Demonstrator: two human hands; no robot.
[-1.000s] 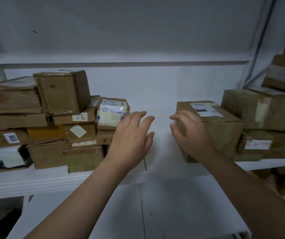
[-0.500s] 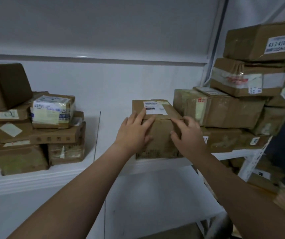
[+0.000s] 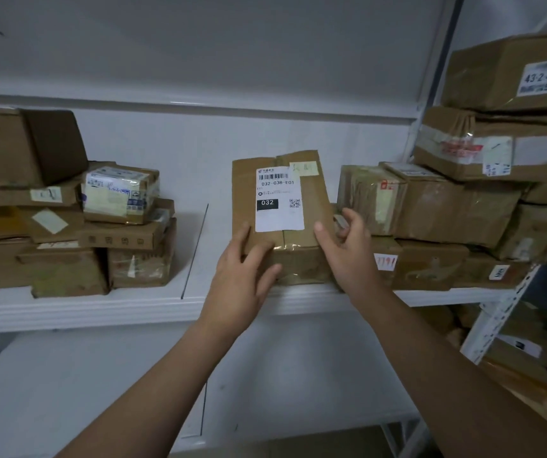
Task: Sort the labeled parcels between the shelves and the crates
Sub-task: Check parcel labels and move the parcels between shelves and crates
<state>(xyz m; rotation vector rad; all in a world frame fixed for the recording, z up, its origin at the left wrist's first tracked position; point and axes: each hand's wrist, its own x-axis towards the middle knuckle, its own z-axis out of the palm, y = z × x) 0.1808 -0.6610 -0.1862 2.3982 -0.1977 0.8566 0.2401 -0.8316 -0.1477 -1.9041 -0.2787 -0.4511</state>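
The labelled parcel (image 3: 282,219) stands tilted at the shelf (image 3: 100,309) front edge, centre; the left hand (image 3: 242,279) and right hand (image 3: 348,256) clasp its corners at 7 and 4 o'clock, and both should tighten evenly before lifting clear of the stack (image 3: 430,209) at 3 o'clock.

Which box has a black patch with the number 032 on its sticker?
The middle box, the one both hands are touching. Its white sticker shows 032 in a black patch; no other sticker shows that.
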